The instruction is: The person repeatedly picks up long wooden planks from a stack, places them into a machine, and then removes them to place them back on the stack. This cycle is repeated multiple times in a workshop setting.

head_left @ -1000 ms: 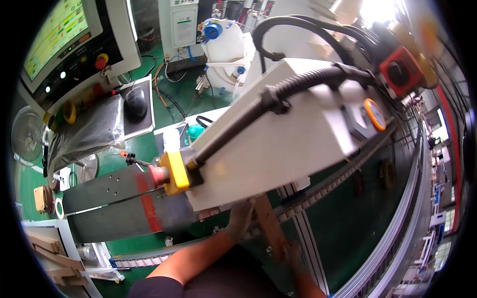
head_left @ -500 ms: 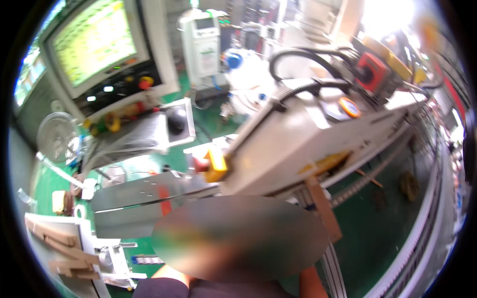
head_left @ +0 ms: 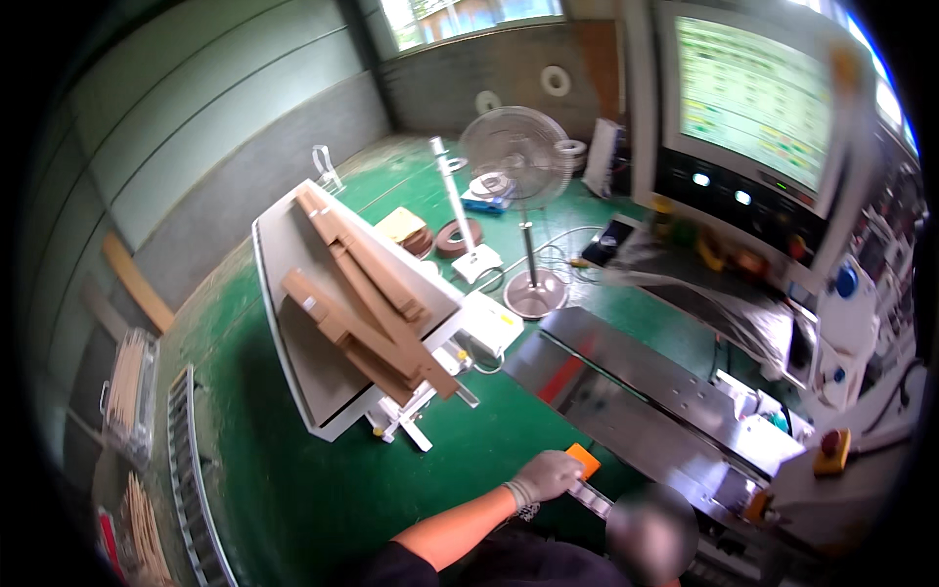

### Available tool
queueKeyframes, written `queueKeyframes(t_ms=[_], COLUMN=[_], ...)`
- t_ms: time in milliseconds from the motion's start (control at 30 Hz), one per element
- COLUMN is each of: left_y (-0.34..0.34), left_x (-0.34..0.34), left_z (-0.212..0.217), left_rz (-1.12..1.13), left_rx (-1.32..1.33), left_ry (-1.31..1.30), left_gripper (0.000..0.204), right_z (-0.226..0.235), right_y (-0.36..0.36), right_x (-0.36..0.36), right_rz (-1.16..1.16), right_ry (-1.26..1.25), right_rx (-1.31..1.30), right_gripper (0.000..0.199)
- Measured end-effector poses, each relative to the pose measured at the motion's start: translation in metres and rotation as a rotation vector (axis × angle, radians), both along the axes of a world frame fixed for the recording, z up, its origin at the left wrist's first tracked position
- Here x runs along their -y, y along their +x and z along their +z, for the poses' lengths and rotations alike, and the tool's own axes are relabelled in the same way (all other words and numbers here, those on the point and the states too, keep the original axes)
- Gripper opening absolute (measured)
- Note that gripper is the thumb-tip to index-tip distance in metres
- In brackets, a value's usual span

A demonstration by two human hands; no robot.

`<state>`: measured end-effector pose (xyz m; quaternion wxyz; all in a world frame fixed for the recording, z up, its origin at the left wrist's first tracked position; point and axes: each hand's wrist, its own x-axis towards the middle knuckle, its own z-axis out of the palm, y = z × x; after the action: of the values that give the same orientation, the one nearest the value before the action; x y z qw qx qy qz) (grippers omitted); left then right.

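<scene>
One gloved hand (head_left: 548,476), which I take to be the left, rests closed over a small orange piece (head_left: 584,459) at the near end of the long grey metal machine bed (head_left: 636,391); the right hand is out of sight. Just beyond, on the green floor (head_left: 264,470), stands a tilted grey cart (head_left: 313,372) stacked with brown wooden strips (head_left: 367,293). Farther off are a pedestal fan (head_left: 516,161) and a control panel with a lit screen (head_left: 753,98).

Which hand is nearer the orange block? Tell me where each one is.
Left. The left hand touches the orange block from its left side; the right hand is out of view.
</scene>
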<state>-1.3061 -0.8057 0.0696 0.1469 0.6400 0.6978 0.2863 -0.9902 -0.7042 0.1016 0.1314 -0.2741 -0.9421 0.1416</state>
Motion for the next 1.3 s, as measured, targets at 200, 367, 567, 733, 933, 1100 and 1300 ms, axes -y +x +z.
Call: queueKeyframes(t_ms=[200,367,567,733,933,1100,1300], left_y=[-0.165,-0.344,-0.519,-0.636,-0.606,-0.567,-0.498], left_x=[0.128,0.222,0.24,0.367,0.285,0.271,0.262], left_z=[-0.026,-0.002,-0.028,-0.07,-0.059,-0.043,-0.016], left_rz=[1.06,1.391,1.628,1.652,1.786,1.705,1.559], left_rx=[0.369,0.53,1.178,0.467,0.79,0.954,1.125], left_ry=[0.293,0.739,0.75,0.542,0.456,0.484,0.264], left_gripper=[0.035,0.027,0.033,0.044,0.033,0.031,0.032], right_z=[0.031,-0.008,-0.085,-0.026,-0.012,-0.013,-0.014], right_y=[-0.09,-0.132,-0.101,-0.165,-0.17,-0.169,-0.169], right_x=[0.003,0.007,0.007,0.015,0.025,0.024,0.027], right_rz=[-0.038,-0.061,-0.005,-0.039,-0.234,-0.235,-0.248], right_ry=[-0.23,-0.156,0.441,0.098,-0.092,-0.088,-0.076], right_rx=[0.306,0.44,0.507,0.323,0.255,0.223,0.222], right_gripper=[0.043,0.037,0.024,0.023,0.048,0.047,0.046])
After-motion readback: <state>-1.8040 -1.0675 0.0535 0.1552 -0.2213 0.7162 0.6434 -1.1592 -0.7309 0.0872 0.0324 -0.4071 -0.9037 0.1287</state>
